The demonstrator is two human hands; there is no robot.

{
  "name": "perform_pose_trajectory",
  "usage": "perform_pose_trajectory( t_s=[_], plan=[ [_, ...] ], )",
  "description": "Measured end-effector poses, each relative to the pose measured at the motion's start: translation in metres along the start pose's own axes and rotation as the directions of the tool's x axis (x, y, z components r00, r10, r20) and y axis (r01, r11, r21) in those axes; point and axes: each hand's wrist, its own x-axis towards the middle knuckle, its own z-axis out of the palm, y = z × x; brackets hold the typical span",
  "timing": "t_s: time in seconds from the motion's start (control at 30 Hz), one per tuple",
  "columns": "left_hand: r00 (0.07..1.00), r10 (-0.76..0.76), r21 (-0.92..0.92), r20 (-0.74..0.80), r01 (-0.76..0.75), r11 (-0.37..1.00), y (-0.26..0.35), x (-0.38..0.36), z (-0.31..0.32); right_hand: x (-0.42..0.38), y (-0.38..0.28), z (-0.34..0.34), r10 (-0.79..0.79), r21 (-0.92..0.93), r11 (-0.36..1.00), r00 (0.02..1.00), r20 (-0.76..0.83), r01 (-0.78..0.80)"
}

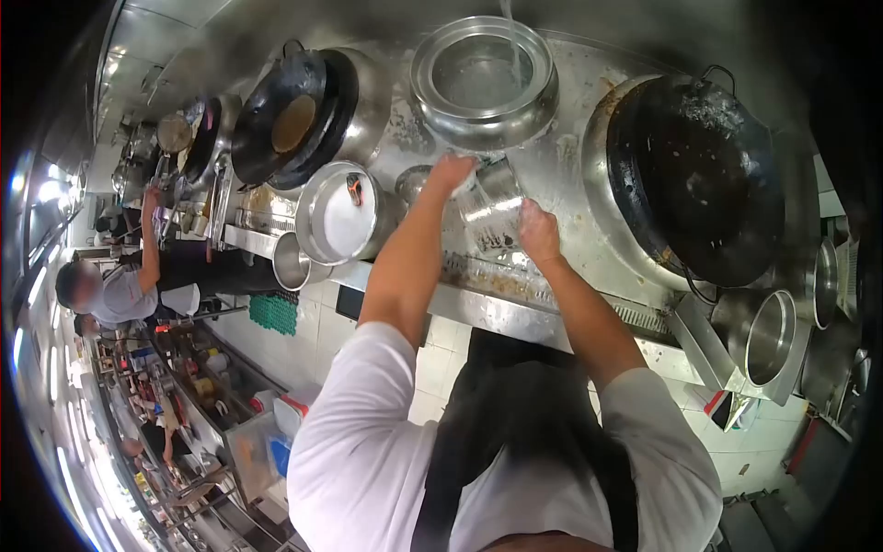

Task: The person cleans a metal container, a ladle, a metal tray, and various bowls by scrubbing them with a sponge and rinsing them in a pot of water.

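Observation:
Over the steel cooktop, a shiny metal container (pixel 490 210) is held tilted between my two hands, with dark specks along its lower side. My left hand (pixel 450 174) is closed at its upper left edge, and my right hand (pixel 540 232) grips its right side. Part of the container is blurred. Just beyond my hands, a stream of water runs into a round steel pot (pixel 432 101) set in the cooktop. A steel bowl (pixel 340 230) with a white inside and a small dark and orange item (pixel 355 189) stands left of my left forearm.
A large black wok (pixel 717 184) rests on a burner at right; another wok (pixel 262 106) with brownish contents sits at left. Steel pots (pixel 771 340) stand at the lower right. Another person (pixel 133 285) works farther left along the cooktop (pixel 579 110).

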Motion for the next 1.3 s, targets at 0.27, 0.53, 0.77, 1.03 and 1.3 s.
perform_pose_trajectory(
  t_s=[0.27, 0.53, 0.77, 1.03, 1.3],
  plan=[
    [0.604, 0.481, 0.247, -0.636, -0.432, 0.868, 0.014, -0.135, 0.049, 0.014, -0.017, -0.003, -0.145, -0.004, 0.989, 0.988, -0.059, 0.146],
    [0.958, -0.087, -0.301, -0.273, 0.001, 0.954, 0.014, -0.068, -0.024, 0.014, -0.016, 0.0, -0.034, -0.033, 0.999, 0.999, -0.035, 0.033],
    [0.694, 0.423, 0.15, -0.582, -0.42, 0.895, 0.006, -0.146, 0.039, 0.025, -0.007, 0.013, -0.195, -0.102, 0.977, 0.979, -0.06, 0.188],
    [0.898, 0.23, -0.031, -0.376, -0.26, 0.965, 0.045, -0.06, 0.001, 0.007, 0.001, 0.012, -0.164, -0.101, 0.982, 0.984, -0.064, 0.157],
    [0.753, 0.428, 0.059, -0.499, -0.464, 0.884, 0.036, -0.121, 0.019, -0.022, 0.012, -0.001, -0.213, -0.038, 0.977, 0.976, -0.037, 0.212]
  ],
)
